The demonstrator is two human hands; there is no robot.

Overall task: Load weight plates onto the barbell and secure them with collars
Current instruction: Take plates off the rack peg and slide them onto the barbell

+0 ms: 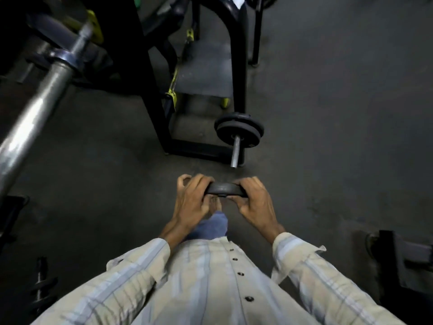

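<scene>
A small black weight plate [225, 189] hangs edge-up between both hands, above the dark floor [328, 113]. The left hand [194, 202] and right hand [254, 202] curl tightly round its opposite rims. Just ahead, a short bar [235, 151] carries what look like two plates [239, 131], beside a black rack [161, 113]. A thick barbell sleeve [35, 113] crosses the upper left.

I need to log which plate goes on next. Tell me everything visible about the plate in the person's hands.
The weight plate is small, round and black, seemingly matte rubber or coated iron. It is seen nearly edge-on, held roughly flat above the dark floor, just in front of the body. The left hand grips its left rim and the right hand its right rim. Its markings and centre hole cannot be made out.
</scene>
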